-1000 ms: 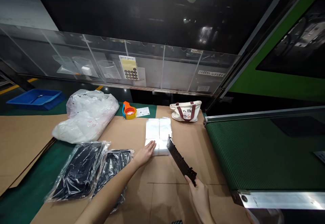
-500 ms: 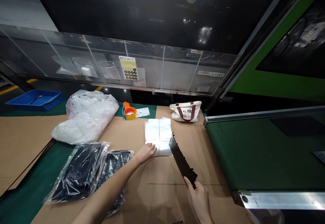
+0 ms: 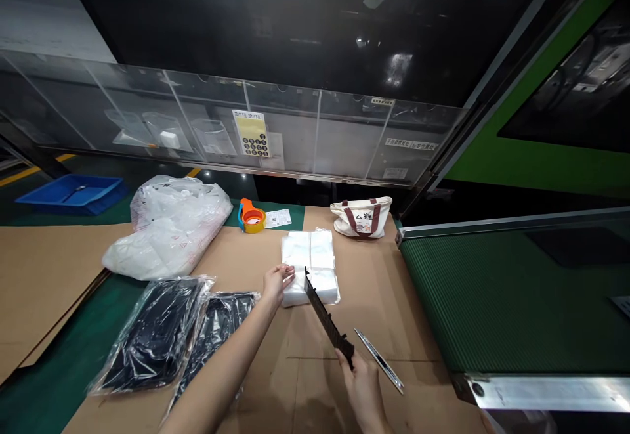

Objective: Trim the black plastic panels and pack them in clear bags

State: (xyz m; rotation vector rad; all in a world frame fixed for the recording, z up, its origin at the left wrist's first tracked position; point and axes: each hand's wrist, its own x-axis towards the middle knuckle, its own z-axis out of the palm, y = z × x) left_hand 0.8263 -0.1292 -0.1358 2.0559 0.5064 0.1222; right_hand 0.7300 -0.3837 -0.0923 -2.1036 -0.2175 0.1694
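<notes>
2 flat black parts [image 3: 150, 335] are bagged in clear plastic, while 1 slim black plastic panel [image 3: 325, 319], unbagged, is gripped by R hand [image 3: 365, 388] nr stacked clear plastic bags [image 3: 319, 250], w/ L hand [image 3: 273, 284] half-curled there, grip unclear.

Near end of the black part [image 3: 325, 319] is hidden in my right grip [image 3: 365, 385]. Can't tell if my left grip [image 3: 276, 283] pinches film from the clear bags [image 3: 315, 253]. Left forearm [image 3: 224, 375] covers some of one wrapped part [image 3: 224, 316], runs off the bottom edge. Conveyor [image 3: 467, 303] cut off at right. Card [image 3: 278, 218] print too small.
</notes>
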